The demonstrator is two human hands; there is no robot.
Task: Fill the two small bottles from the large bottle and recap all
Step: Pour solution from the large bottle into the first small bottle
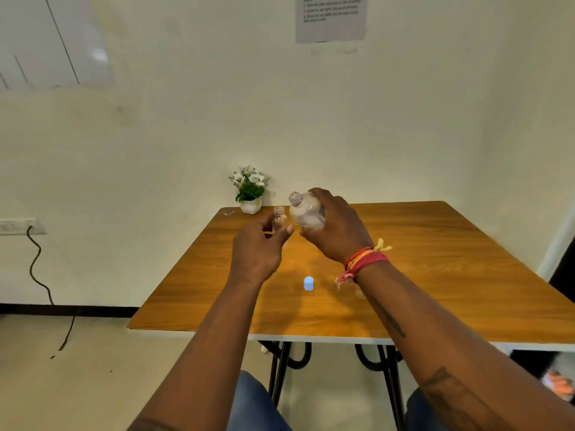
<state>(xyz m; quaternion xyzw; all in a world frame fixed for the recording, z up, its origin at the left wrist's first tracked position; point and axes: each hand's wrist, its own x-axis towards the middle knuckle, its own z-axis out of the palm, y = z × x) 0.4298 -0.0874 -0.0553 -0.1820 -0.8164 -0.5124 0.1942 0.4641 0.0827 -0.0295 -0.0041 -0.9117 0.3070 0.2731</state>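
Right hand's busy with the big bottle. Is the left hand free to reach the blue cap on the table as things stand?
Probably not at once: the left hand grips the small bottle. The blue cap stands alone on the table, between the forearms with nothing over it, so the path looks free once the bottle is released.

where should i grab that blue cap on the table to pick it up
Pinch the blue cap across its round side wall, coming straight down from above. It stands upright and alone on the table, near the front edge, so its sides are free all round. Both hands are busy further back.
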